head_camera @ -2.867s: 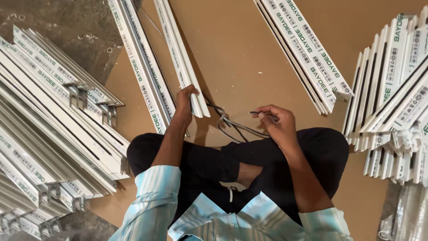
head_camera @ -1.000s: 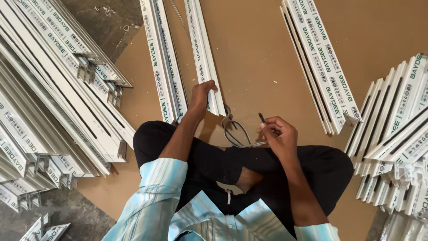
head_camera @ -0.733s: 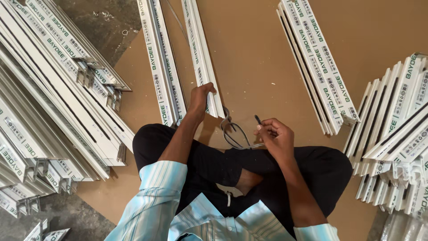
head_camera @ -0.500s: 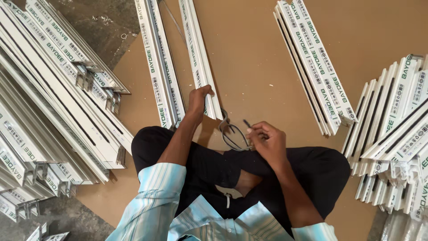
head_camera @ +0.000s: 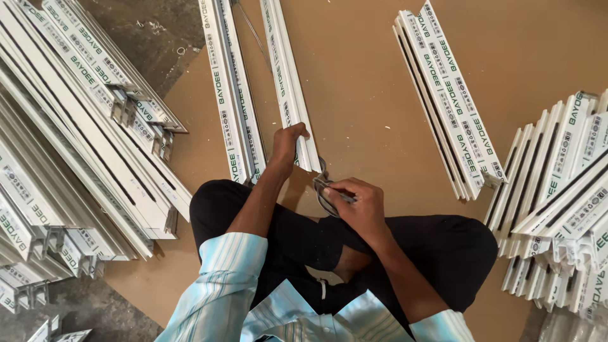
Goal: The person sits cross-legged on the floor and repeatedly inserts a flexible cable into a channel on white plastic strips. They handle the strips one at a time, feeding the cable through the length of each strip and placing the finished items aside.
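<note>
Left hand [head_camera: 286, 144] clamped on near end of long white strip [head_camera: 288, 82]: light, stiff; right hand [head_camera: 354, 206] pinching grey cord [head_camera: 323, 190].

The plastic strips [head_camera: 288, 82] are white with green lettering and small grey printed marks, and the board [head_camera: 361, 95] under them is plain light brown. The shirt [head_camera: 221, 285] has pale blue and white stripes; the trousers [head_camera: 443, 247] are black, the floor [head_camera: 152, 25] dark grey
</note>
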